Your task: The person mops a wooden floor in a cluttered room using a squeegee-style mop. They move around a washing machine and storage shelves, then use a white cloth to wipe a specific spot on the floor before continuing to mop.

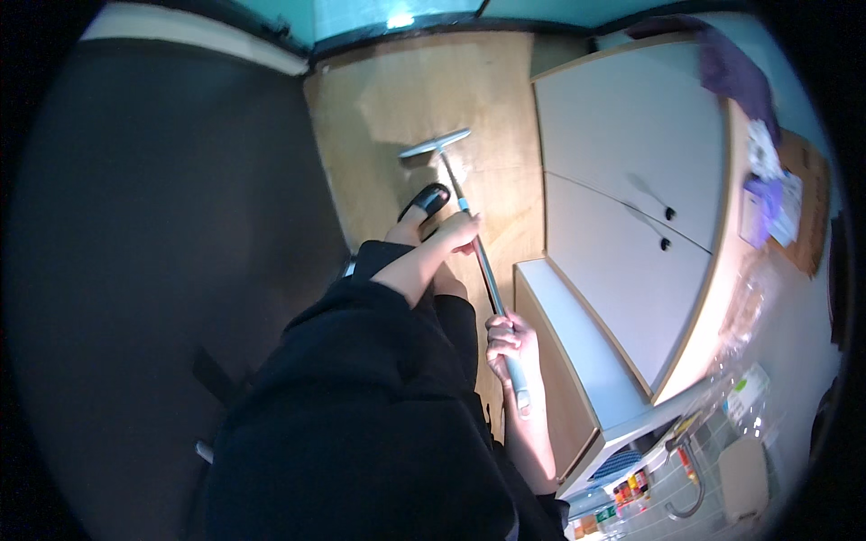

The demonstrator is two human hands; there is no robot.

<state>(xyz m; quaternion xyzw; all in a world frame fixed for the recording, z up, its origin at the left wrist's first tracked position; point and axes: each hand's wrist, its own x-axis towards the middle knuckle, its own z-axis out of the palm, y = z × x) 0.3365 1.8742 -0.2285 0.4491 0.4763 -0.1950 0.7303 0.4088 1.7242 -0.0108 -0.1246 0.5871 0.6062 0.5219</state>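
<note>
Both my hands hold the long metal pole [488, 276] of a floor tool with a flat, wide head [435, 143]. My left hand [461, 232] is closed round the pole partway down, just above a light blue collar [463, 203]. My right hand [512, 341] grips it near the pale blue end handle [519, 385]. The head lies at the wood-look floor [419, 88], beyond my black slipper [429, 199]. Whether the head is a mop or a squeegee I cannot tell.
A white two-door cabinet [622, 196] with black knobs stands at the right, beside a low cabinet with a pale top [582, 338]. A large dark panel [162, 203] fills the left. A curved metal faucet [697, 483] and bottles [629, 488] are at the lower right.
</note>
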